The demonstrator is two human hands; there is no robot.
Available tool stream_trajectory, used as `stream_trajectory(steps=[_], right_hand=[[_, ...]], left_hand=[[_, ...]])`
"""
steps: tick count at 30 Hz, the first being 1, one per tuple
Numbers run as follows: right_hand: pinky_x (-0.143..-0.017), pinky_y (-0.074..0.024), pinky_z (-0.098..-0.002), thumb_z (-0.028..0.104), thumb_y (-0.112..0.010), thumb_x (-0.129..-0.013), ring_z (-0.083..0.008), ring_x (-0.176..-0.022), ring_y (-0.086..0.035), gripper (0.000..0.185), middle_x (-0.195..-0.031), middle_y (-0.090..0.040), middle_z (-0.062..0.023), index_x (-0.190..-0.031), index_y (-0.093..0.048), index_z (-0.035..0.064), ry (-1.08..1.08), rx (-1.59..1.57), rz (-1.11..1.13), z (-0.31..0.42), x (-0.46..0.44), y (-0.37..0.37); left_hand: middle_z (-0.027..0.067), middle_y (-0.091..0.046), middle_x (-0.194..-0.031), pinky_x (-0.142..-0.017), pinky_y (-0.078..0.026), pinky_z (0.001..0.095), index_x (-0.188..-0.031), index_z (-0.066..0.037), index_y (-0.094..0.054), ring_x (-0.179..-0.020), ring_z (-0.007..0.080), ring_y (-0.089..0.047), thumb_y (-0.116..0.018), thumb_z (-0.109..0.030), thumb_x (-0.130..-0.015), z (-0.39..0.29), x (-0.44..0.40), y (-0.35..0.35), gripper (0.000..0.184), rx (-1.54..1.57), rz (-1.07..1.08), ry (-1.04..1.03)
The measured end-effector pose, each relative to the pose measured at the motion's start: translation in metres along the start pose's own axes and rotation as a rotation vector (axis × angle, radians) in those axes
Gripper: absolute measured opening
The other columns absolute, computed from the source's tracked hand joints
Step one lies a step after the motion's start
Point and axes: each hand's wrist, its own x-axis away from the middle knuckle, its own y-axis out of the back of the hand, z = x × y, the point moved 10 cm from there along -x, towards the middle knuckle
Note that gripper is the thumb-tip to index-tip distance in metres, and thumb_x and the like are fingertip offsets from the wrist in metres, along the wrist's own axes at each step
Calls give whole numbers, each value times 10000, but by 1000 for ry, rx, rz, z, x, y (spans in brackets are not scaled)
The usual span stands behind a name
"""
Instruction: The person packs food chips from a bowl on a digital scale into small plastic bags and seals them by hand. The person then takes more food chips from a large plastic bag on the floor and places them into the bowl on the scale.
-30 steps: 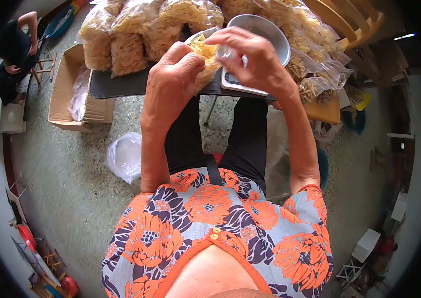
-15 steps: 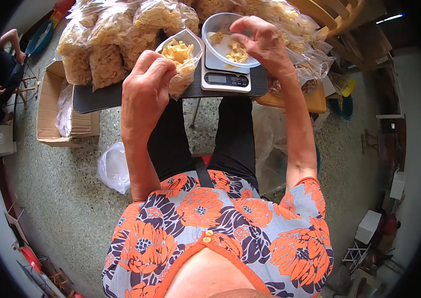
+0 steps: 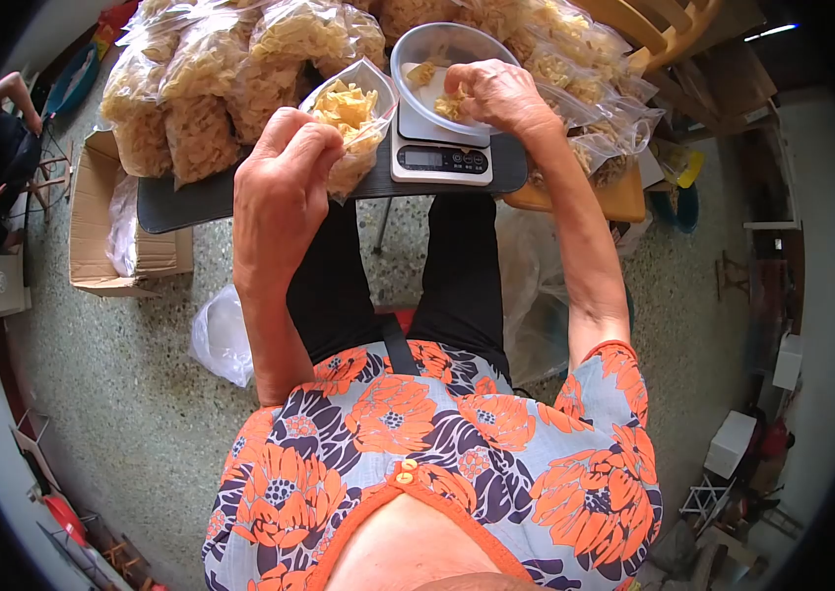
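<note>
My left hand (image 3: 283, 192) is closed in a pinch on the rim of an open clear plastic bag (image 3: 351, 126) filled with pale yellow dried flakes. The bag stands upright at the table's near edge. To its right, a clear round bowl (image 3: 406, 61) rests on a white kitchen scale (image 3: 440, 164) whose display faces me. Inside the bowl lie a few small clumps of the same dried flakes (image 3: 421, 75). Reaching into it from the right, my right hand (image 3: 503, 96) has its fingertips pinched around some flakes; the fingertips are partly hidden.
Filled bags (image 3: 206, 133) are stacked along the back of the dark table (image 3: 166, 204). More bags lie on a yellow-brown stool (image 3: 624, 204) at right. A cardboard box (image 3: 102, 222) and a white plastic bag (image 3: 224, 340) are on the floor. Another person (image 3: 9, 148) is at far left.
My right hand has lowered from above the bowl's right rim into the bowl, onto the flakes. The left hand keeps its pinch on the bag. The whole view has shifted slightly.
</note>
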Motion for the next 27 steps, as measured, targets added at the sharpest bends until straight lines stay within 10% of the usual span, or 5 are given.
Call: stream_trajectory(steps=[5, 10, 14, 21, 27], right_hand=[[-776, -580, -424, 110, -644, -887, -318, -838, -732, 158, -903, -749, -145, -1001, -753, 123, 14, -207, -344, -13, 12, 32], [-623, -517, -247, 52, -636, -962, -59, -680, -589, 140, -782, -675, 8, -1049, -742, 26, -8, -643, -404, -35, 17, 38], [-600, -499, -205, 33, -671, -987, -46, -675, -596, 125, -807, -686, 3, -1097, -727, 17, -61, -894, -584, -40, 23, 48], [-657, -552, -269, 43, -751, -907, -141, -729, -698, 98, -846, -720, -74, -1005, -741, 52, 235, -793, -955, 79, 67, 104], [-755, -572, -401, 93, -742, -853, -290, -836, -717, 83, -904, -723, -87, -932, -722, 77, 407, -510, -807, 130, 61, 88]], left_hand=[[124, -629, -925, -695, -542, 418, -948, -18, -667, -778, 328, -665, -716, 5, -882, 0, 0, 0, 85, 2, 0, -5], [126, -629, -929, -701, -543, 420, -953, -16, -668, -782, 333, -665, -712, 2, -886, -1, 0, 1, 82, 7, 4, 3], [129, -629, -931, -703, -539, 424, -949, -19, -669, -790, 336, -665, -713, -2, -887, -1, 0, -2, 78, 29, 2, 4], [101, -611, -905, -697, -522, 353, -959, -10, -690, -790, 240, -644, -728, 27, -884, -1, 2, -5, 92, 28, 10, 12], [106, -612, -914, -699, -521, 357, -963, -13, -693, -794, 254, -644, -729, 26, -878, -1, 3, 4, 100, 25, -13, -3]])
